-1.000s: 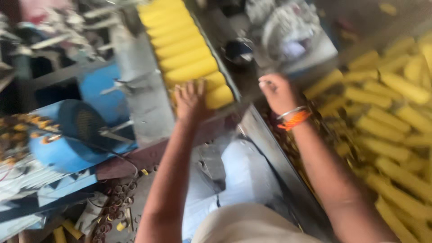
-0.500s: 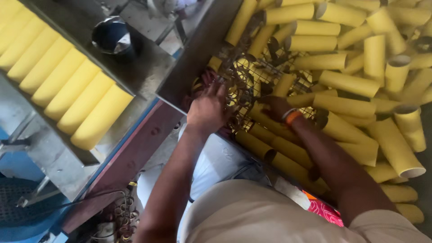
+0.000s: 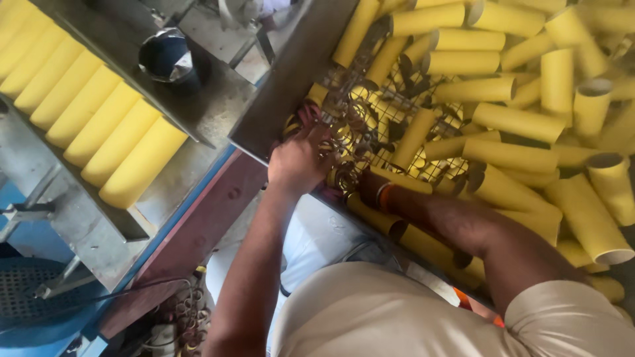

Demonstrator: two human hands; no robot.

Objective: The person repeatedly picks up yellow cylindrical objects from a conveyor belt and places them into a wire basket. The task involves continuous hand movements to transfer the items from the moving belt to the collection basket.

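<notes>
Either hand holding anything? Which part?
Cannot be told. Left hand rests on short yellow cardboard ring offcuts; right hand is buried among long yellow cardboard tubes.

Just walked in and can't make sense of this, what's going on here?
A person leans over a wire bin heaped with yellow tubes. The left hand rests at the bin's near corner among short yellow rings. The right hand is buried under the pile, only its wrist showing. To the left, more yellow tubes lie side by side in a metal tray, beside a dark cup.
</notes>
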